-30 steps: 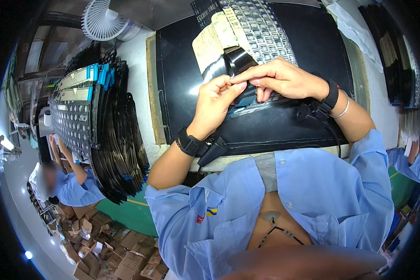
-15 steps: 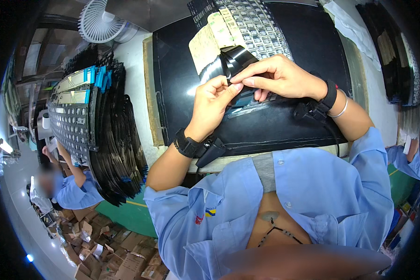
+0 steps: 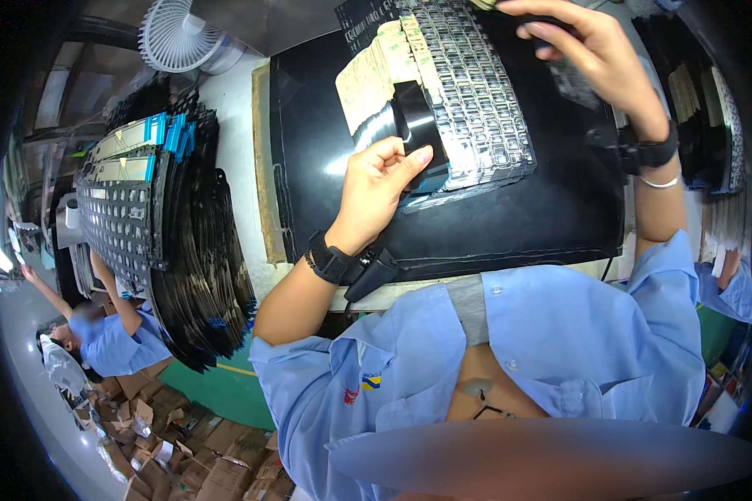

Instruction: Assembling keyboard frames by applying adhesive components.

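A thick stack of black-and-silver sheets with rows of square key-like openings lies on the black mat, with pale yellow flaps along its left side. My left hand is closed at the stack's near left part, thumb and forefinger pinching the edge of a glossy black film. My right hand is up at the far right, its forefinger stretched out and its thumb apart. Its forefinger tip is by a small yellowish piece at the picture's top edge; most of that piece is cut off.
The black mat covers the bench. Left of it stand a tall pile of similar black perforated sheets and a white fan. More stacked sheets stand at the right. A co-worker is at far left, above cardboard boxes.
My right hand has left the film beside my left hand and moved far and to the right. My left hand stays at the film, which now lies flatter along the stack.
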Demonstrator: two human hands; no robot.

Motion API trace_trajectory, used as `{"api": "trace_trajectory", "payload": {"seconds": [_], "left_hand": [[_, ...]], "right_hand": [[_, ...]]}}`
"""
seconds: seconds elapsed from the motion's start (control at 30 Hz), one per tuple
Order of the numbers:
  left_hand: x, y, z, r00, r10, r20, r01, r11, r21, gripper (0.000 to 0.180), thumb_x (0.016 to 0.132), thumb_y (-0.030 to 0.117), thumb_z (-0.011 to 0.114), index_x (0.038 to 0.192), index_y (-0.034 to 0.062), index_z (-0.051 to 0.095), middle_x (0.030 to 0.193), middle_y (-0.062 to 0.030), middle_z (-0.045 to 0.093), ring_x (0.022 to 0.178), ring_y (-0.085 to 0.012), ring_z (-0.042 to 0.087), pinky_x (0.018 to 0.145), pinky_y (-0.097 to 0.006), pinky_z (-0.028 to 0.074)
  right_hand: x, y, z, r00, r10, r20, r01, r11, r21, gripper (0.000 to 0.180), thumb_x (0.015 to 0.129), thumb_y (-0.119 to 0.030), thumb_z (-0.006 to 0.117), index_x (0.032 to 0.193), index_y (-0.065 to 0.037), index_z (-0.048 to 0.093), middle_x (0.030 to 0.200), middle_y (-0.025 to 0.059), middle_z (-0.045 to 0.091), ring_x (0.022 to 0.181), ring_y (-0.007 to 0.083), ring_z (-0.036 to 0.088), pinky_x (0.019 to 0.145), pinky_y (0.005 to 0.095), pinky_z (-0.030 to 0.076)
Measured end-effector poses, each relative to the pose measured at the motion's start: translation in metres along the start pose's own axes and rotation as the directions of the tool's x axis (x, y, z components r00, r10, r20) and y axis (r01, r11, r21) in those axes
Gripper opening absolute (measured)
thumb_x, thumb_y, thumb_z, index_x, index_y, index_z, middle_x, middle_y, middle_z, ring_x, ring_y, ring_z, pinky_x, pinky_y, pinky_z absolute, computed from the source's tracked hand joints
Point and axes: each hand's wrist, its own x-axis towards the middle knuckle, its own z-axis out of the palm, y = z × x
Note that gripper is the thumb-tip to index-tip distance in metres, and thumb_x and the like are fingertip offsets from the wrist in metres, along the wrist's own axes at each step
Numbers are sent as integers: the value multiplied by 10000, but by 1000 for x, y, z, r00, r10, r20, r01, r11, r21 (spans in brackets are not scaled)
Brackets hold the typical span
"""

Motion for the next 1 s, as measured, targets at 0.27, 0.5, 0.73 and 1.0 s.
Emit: {"api": "trace_trajectory", "payload": {"seconds": [0.27,0.5,0.73,1.0], "left_hand": [[2,-2,0,1000,-3,9,3,1000,-23,167,875,201,676,784,67,637,623,69,534,546,-2,421,522,-169,324],[-1,11,6,1000,4,-10,-4,1000,17,230,879,209,673,710,88,577,582,82,469,526,1,366,503,-185,277],[-1,3,3,1000,-17,-1,17,1000,8,245,879,171,667,680,113,537,612,90,470,542,-1,371,515,-180,278],[-1,5,3,1000,1,-7,-1,1000,-3,243,881,168,666,678,116,542,596,99,461,520,12,354,491,-174,252]], "right_hand": [[-48,68,-15,938,-73,339,228,868,-442,352,844,-169,632,1194,-140,613,1012,121,669,870,263,649,766,354,515],[-41,46,20,969,133,-206,-221,841,-494,386,837,-433,648,847,-47,652,633,127,625,568,284,623,548,377,475],[-34,72,64,980,169,-104,-183,974,-135,452,726,-387,777,635,-9,546,521,87,538,475,160,519,479,313,407],[-41,68,75,950,-45,-309,-75,928,-366,374,775,-363,710,727,1,639,639,148,628,606,305,636,584,383,505]]}}
